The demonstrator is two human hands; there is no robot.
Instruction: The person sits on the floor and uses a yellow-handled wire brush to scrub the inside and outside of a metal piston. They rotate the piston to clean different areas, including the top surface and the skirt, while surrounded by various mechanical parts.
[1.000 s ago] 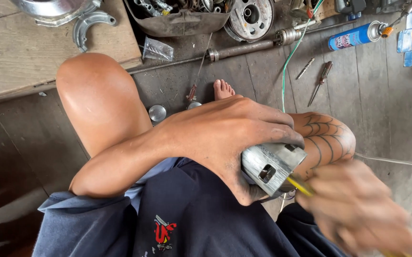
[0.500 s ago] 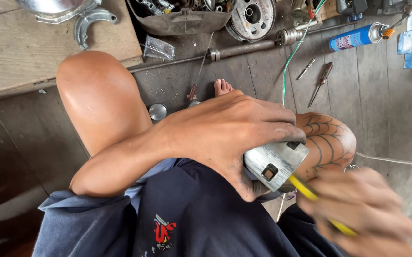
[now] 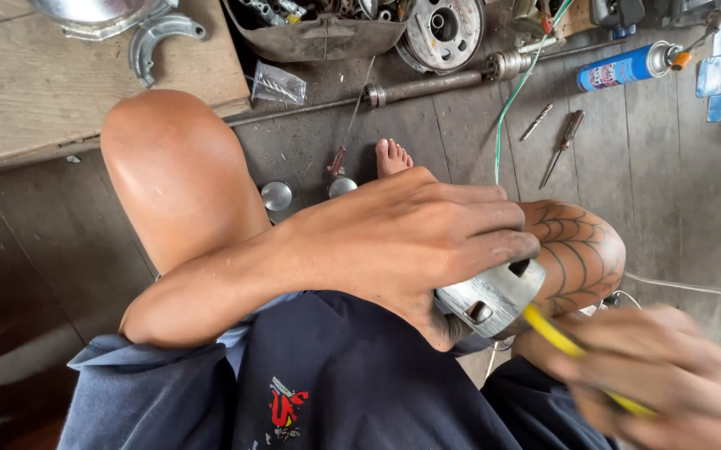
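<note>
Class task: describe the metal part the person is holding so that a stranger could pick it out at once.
Start at the tattooed knee. Beside it, the left hand grips a silvery metal cylinder. Unlike the floor parts, it has dark slots in its side, and a yellow tool in the right hand touches it.

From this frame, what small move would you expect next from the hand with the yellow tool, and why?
Probably a short push to seat the tip squarely against the metal cylinder's end. The left hand clamps the slotted metal cylinder against the thigh, while the blurred right hand grips a yellow-handled tool whose front end meets the cylinder's lower edge. The tip itself cannot be made out.
</note>
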